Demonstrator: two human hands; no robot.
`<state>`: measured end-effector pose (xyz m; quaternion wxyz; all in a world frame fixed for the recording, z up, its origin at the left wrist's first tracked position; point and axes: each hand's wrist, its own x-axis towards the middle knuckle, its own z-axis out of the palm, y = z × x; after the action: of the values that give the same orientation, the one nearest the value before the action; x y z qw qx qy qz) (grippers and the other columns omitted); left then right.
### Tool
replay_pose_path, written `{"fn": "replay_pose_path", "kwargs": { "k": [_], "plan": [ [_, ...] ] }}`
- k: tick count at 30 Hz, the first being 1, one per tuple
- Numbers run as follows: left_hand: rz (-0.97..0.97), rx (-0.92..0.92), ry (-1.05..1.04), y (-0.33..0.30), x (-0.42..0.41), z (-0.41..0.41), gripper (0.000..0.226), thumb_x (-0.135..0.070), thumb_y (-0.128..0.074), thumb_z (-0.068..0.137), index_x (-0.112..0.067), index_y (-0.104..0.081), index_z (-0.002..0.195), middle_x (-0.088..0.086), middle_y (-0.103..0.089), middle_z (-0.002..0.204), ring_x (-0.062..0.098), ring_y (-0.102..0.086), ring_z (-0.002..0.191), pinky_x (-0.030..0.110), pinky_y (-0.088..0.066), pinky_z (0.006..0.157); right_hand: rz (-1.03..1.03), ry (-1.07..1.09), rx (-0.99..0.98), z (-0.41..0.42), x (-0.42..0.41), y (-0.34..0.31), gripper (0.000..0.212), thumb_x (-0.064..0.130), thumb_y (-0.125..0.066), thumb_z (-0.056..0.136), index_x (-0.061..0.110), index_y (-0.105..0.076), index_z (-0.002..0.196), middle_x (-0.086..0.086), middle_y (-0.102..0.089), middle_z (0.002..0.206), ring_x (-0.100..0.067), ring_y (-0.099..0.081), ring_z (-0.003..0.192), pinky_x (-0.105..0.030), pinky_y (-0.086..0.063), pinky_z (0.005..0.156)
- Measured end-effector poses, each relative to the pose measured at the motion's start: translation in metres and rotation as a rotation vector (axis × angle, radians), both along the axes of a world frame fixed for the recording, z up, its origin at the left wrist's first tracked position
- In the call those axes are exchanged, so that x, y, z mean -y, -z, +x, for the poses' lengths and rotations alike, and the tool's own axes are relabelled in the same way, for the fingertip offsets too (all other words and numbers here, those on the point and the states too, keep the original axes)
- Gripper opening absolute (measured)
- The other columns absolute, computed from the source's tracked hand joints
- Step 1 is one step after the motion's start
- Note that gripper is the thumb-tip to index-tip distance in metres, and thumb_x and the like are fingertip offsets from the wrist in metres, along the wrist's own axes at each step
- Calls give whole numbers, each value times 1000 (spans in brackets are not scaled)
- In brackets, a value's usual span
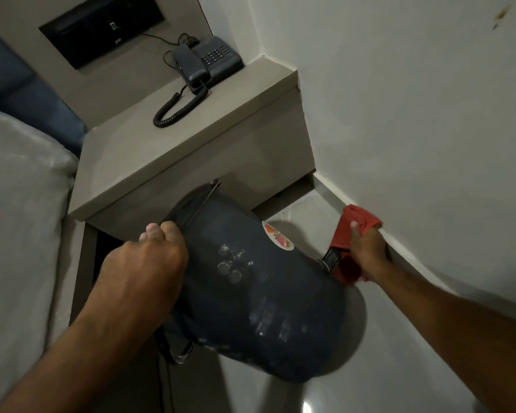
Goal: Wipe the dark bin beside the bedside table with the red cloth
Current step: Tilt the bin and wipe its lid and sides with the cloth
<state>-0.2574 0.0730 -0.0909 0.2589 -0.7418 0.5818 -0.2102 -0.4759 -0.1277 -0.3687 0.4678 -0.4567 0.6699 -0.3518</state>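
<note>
Head view: bin (pixel 251 281) mouth hidden

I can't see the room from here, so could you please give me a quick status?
Left hand grips tilted dark bin. Right hand holds red cloth beside it. Nothing blocking.

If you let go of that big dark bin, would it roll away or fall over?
Probably. The bin is tilted, steadied only by the left hand at its rim, so it would likely drop. Its rounded sides suggest it could roll. It seems light, since one hand tips it.
</note>
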Motion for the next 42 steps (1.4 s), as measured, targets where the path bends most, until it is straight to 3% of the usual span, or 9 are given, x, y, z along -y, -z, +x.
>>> {"fn": "replay_pose_path", "kwargs": {
  "k": [11,15,20,24,27,31,35,38,42],
  "plan": [
    [-20,9,-179,-8,4,27,30,-30,-54,93,-8,-50,113,7,-62,89,21,-60,68,29,-39,53,-39,302,-91,-1,-35,-28,49,38,-43,104,-8,-54,117,-25,-69,96,-40,-69,88,-22,-40,62],
    [-24,14,-187,-9,8,26,28,-29,-57,92,-8,-53,109,7,-60,79,20,-52,61,29,-30,49,-129,540,-160,0,-47,-58,60,47,-42,102,-9,-49,122,-30,-69,105,-44,-67,96,-50,-48,87],
    [-3,27,-218,-10,9,26,27,-28,-56,92,-8,-53,111,6,-60,79,18,-45,59,29,-34,51,-473,470,-161,-2,-96,-67,45,27,-52,100,-17,-57,93,-20,-60,65,-24,-57,55,-14,-33,60],
    [-23,-5,-163,-13,13,14,19,-28,-59,92,-12,-51,96,2,-49,66,18,-48,52,31,-35,49,-466,465,73,8,-127,-85,24,26,-53,101,2,-60,102,20,-49,71,10,-54,50,-1,-37,51],
    [-76,-11,4,-20,14,10,24,-39,-52,93,-19,-45,82,-4,-36,57,10,-31,43,24,-22,40,-475,398,265,27,-139,-114,7,24,-52,102,21,-55,96,17,-53,61,17,-57,56,0,-40,50],
    [-250,-310,291,-21,4,17,42,-52,-54,84,-14,-66,95,4,-59,76,17,-54,61,25,-40,51,-273,144,413,52,-154,-130,26,38,-52,99,22,-60,80,15,-64,61,4,-60,57,-19,-49,56],
    [-308,-973,55,-5,0,17,76,-55,-60,73,-26,-50,142,7,-43,148,11,-46,127,24,-48,80,-253,-92,413,66,-169,-132,22,45,-51,98,32,-69,97,11,-67,74,3,-65,77,-15,-52,73],
    [-315,-1080,20,-4,10,13,83,-56,-60,69,-30,-43,146,3,-34,158,-19,-46,109,15,-51,78,-356,-232,303,81,-165,-145,43,51,-41,93,22,-65,114,2,-67,99,-13,-63,99,-40,-50,94],
    [-355,-1092,-49,-6,34,8,90,-62,-55,62,-25,-48,144,-2,-55,141,13,-61,110,38,-55,90,-536,-309,217,112,-166,-171,59,62,-28,96,36,-33,149,7,-34,148,-17,-21,144,-58,-18,116]
  ]
}}
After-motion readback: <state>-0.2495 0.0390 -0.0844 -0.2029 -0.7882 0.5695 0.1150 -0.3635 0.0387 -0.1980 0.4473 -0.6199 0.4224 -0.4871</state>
